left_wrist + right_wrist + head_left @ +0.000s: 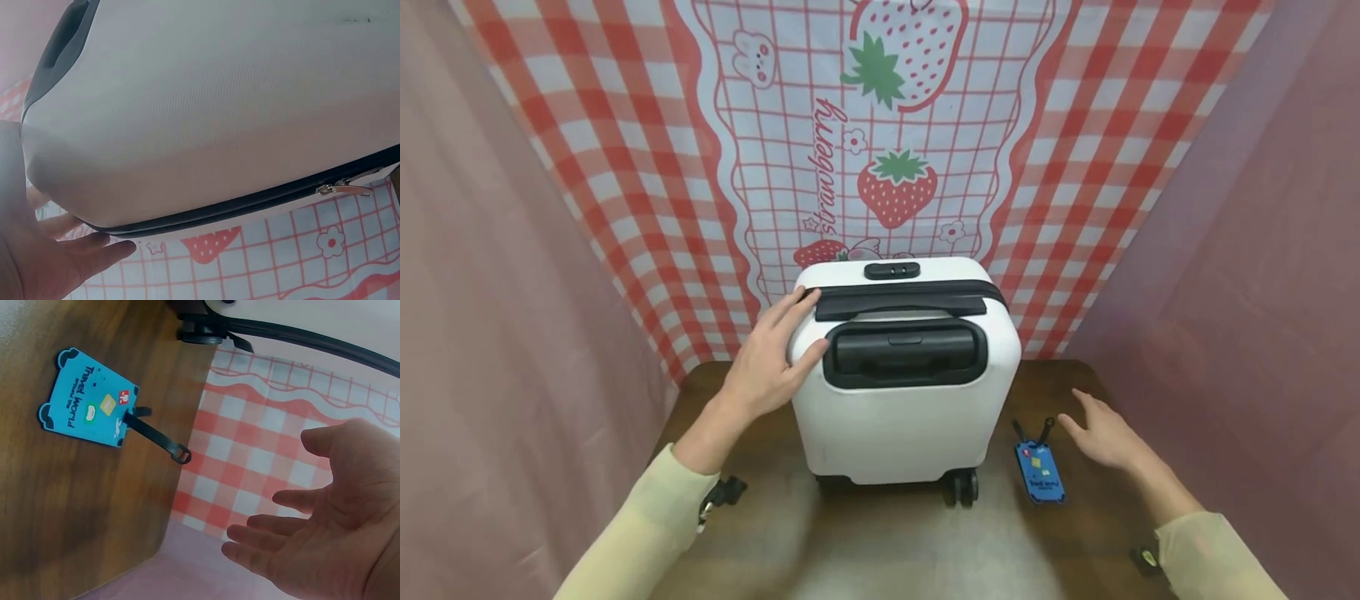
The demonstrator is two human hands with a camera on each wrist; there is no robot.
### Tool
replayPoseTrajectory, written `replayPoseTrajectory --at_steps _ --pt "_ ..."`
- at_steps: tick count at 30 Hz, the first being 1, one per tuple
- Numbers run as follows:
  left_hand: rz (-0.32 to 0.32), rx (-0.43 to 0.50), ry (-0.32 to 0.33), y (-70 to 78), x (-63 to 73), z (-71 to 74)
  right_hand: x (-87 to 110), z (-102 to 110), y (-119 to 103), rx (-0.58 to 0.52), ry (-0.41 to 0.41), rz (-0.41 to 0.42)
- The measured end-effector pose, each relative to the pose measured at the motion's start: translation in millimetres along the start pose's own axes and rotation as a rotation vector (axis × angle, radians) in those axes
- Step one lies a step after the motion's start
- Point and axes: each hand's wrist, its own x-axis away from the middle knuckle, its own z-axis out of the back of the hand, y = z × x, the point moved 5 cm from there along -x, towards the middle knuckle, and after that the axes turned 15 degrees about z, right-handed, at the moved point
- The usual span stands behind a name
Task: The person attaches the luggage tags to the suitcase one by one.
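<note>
To the left of the suitcase (895,437), a small dark thing (728,491) (too unclear for me to name) lies on the table (910,542). The left hand (763,367) rests on the suitcase's upper left corner, its fingers stretched out, the thumb apart from them. The suitcase stands upright before a checked cloth (1075,125). To its right, a blue tag (1040,473) with black strap lies flat. Farther right of the suitcase, the right hand (1103,432) hangs near the tag, fingers apart.

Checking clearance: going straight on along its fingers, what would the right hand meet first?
Probably the red-and-white checked cloth, beyond the right side of the white suitcase. Depth is unclear here, so the right hand could brush the suitcase instead.
</note>
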Motion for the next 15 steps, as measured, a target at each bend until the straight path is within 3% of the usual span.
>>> replayPoseTrajectory --at_steps 15 --pt "0.028 0.006 -0.009 -0.5 0.9 -2.0 3.3 -20.0 19.8 0.002 -0.014 -0.049"
